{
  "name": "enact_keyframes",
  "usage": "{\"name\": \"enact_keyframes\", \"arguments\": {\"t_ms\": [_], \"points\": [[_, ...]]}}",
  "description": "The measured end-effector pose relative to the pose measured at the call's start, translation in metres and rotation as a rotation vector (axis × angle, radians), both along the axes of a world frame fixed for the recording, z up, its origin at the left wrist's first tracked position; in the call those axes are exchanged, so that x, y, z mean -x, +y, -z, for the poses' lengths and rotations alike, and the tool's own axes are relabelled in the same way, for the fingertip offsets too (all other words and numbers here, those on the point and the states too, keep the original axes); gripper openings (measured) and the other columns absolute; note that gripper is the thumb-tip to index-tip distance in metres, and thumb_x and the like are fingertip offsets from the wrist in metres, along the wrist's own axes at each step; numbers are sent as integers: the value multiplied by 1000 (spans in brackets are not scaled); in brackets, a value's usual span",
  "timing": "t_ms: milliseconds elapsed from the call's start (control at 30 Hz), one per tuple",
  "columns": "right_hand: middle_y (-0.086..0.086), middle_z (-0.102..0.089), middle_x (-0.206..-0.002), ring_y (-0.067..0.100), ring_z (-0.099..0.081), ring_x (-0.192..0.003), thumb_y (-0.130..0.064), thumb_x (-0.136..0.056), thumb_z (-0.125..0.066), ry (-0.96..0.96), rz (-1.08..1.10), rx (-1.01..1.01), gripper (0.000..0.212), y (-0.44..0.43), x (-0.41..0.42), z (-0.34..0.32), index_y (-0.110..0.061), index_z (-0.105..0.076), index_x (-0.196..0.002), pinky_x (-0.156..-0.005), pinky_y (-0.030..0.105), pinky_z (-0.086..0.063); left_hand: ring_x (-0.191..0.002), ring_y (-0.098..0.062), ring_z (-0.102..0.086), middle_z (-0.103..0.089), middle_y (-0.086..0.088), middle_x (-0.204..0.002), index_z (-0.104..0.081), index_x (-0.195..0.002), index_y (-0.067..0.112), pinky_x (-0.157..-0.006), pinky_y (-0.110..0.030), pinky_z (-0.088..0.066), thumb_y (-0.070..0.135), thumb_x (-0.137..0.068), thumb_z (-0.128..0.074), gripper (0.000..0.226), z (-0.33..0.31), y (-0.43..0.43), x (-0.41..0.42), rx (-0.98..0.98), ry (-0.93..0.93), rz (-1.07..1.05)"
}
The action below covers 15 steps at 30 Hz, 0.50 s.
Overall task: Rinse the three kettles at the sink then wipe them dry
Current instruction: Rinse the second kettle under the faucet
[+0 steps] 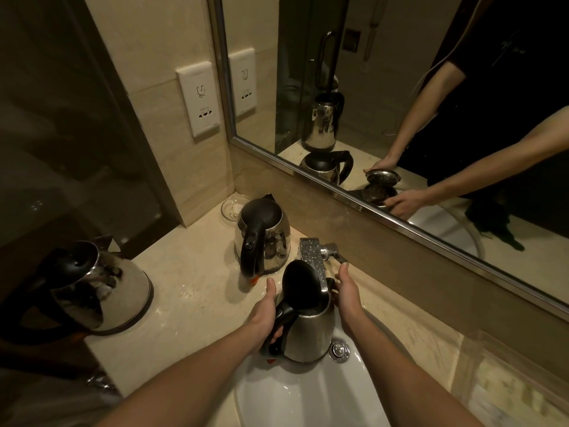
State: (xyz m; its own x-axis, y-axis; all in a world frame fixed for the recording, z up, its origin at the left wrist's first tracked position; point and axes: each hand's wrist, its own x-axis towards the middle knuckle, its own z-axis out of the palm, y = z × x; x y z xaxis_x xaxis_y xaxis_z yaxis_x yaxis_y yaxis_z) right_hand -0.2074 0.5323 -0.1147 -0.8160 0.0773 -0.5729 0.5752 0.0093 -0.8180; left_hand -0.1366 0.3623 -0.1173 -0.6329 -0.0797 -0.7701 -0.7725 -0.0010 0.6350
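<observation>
A steel kettle (311, 331) with its black lid flipped up sits over the white sink (308, 396), under the chrome faucet (314, 260). My left hand (264, 315) grips its black handle. My right hand (346, 297) rests against the kettle's far side by the rim, with fingertips reaching the faucet lever (337, 254). A second steel kettle (263, 238) with a shut black lid stands upright on the counter behind the sink. A third steel kettle (98, 285) stands at the counter's left end.
The beige stone counter (191, 291) runs from the left edge to the sink. A small glass dish (234, 206) sits in the back corner. A wall socket (198, 103) is above it. A large mirror (400, 103) lines the back wall. The sink drain (338, 351) is beside the kettle.
</observation>
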Motion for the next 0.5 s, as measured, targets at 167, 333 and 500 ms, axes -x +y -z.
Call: {"name": "enact_keyframes", "arguments": {"t_ms": [167,333,500], "points": [[7,-59,-129,29,-52,-124,-68,-97,-30,7,-3,-21,66,-1,1,5,-17,-56,-129,-115,52,-33,-41,-16,-45,-49,-5,-51,-56,-134,4,-45,-26,-39,84,-88,-12,102,4,0,1,9,0,3],[6,-59,-120,27,-53,-119,-66,-99,-30,13,-12,-23,60,1,2,6,-18,-60,-118,-114,50,-34,-40,-17,-45,-49,-5,-49,-61,-87,12,-47,-27,-39,84,-87,-12,87,3,1,2,4,3,0],[4,-58,-115,25,-53,-113,-61,-102,-29,19,-7,1,51,1,5,7,-21,-59,-111,-113,49,-35,-40,-16,-45,-49,-4,-49,-59,-83,11,-46,-26,-39,82,-89,-14,84,3,0,4,5,-4,-14]]}}
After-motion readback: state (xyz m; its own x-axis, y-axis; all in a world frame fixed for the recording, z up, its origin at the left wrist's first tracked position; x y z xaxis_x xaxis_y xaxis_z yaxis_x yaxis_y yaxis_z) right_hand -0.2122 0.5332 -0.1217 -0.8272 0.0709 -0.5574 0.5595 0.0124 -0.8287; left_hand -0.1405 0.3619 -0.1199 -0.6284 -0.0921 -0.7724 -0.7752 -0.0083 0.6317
